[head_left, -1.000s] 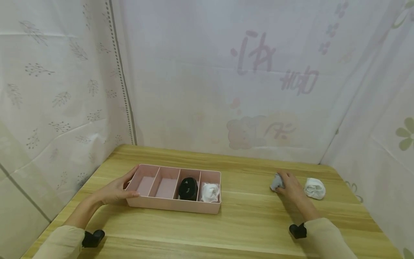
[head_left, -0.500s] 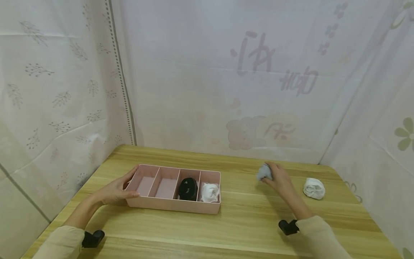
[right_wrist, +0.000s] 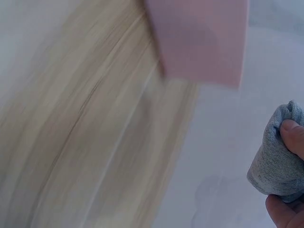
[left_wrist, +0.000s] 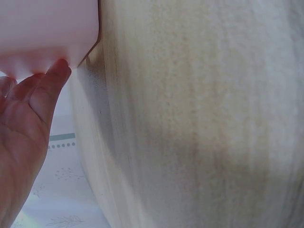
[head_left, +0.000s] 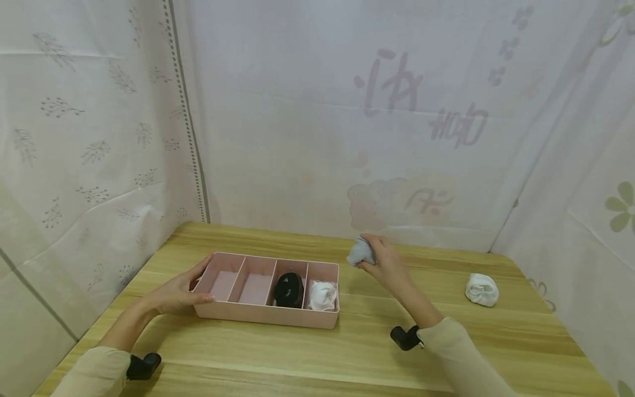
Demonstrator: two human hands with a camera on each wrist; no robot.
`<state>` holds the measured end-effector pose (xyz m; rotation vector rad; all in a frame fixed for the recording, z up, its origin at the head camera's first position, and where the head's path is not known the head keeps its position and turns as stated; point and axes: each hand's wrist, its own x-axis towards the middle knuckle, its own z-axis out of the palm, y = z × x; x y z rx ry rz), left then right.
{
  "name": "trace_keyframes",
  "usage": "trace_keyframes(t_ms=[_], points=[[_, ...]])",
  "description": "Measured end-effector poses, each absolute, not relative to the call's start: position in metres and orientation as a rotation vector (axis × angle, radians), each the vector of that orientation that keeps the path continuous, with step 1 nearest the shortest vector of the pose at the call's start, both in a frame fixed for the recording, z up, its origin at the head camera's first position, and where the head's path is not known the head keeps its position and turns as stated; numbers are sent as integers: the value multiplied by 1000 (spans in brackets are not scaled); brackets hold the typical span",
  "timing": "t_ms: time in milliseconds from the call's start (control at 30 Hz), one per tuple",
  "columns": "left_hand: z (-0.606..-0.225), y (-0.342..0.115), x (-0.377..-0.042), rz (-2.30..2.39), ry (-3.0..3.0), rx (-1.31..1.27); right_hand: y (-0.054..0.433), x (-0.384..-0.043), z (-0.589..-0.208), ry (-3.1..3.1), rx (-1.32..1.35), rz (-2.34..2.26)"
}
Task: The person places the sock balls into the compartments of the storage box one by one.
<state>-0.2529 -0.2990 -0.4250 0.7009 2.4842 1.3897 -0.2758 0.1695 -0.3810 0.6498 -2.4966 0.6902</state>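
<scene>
My right hand [head_left: 387, 266] pinches a rolled grey sock [head_left: 361, 252] between thumb and fingers, held above the table just right of the pink divided box [head_left: 268, 315]. Close up in the right wrist view, the grey sock [right_wrist: 278, 164] shows knitted, folded fabric. My left hand [head_left: 178, 292] grips the box's left end, thumb at the front corner and fingers round toward the back one. In the left wrist view its fingertips [left_wrist: 59, 71] lie against the box's end wall. A black rolled sock [head_left: 289, 290] fills the third compartment, a white one [head_left: 322, 296] the rightmost. The two left compartments are bare.
Another white rolled sock [head_left: 482, 289] lies on the wooden table [head_left: 278, 361] to the right. Patterned cloth curtains [head_left: 278, 138] hang behind the table and on both sides. Both wrists wear black camera straps.
My right hand has lifted the grey sock from the table at the right and carried it left toward the box. The left hand and box stay put.
</scene>
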Motion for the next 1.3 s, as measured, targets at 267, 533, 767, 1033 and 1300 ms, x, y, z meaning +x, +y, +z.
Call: trace_keyframes(t_ms=[267,533,767,1033,1300], points=[[-425,-300,-253,1375,2492,692,123,-275,-372,-2461,772,769],[-424,-299,-253,1383,2472,693,91,-273,-365,-2459,854,786],[-426,-300,-253,1395,2460,691,56,-268,-360,-2449,960,797],[-427,-300,-253,1421,2433,682,19,-264,-367,-2523,1059,777],[-425,-299,-253,1418,2435,670,-3,-263,-374,-2570,1085,715]])
